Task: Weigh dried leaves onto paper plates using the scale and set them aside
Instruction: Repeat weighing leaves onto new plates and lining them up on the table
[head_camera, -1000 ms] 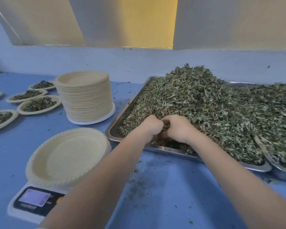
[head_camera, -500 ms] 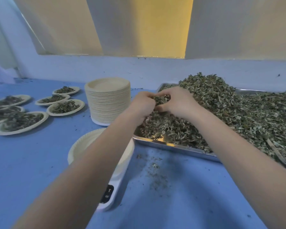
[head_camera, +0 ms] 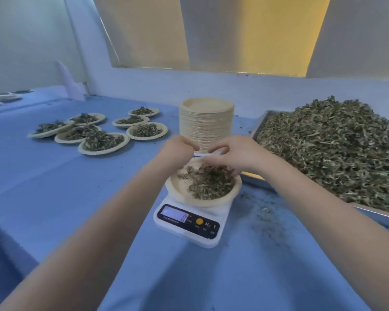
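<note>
Both my hands are over the paper plate [head_camera: 177, 194] that sits on the white scale [head_camera: 190, 223], near the middle of the bench [head_camera: 54, 198]. My left hand [head_camera: 177, 149] is curled, and I cannot tell if it holds anything. My right hand [head_camera: 231, 153] has its fingers spread and bent down, touching the dried leaves [head_camera: 211, 182] on the plate. The scale has a small screen, a yellow button and the letters "M+" and "T"; the number on the screen is too blurry to read. Just behind my hands stands a tall stack of plates [head_camera: 206, 124]. Seven filled plates [head_camera: 103, 142] sit together toward the far left of the bench. A metal tray [head_camera: 256, 129] along the right edge holds a big pile of leaves [head_camera: 337, 149]. Crumbs [head_camera: 263, 214] lie on the bench between the scale and the tray.
</note>
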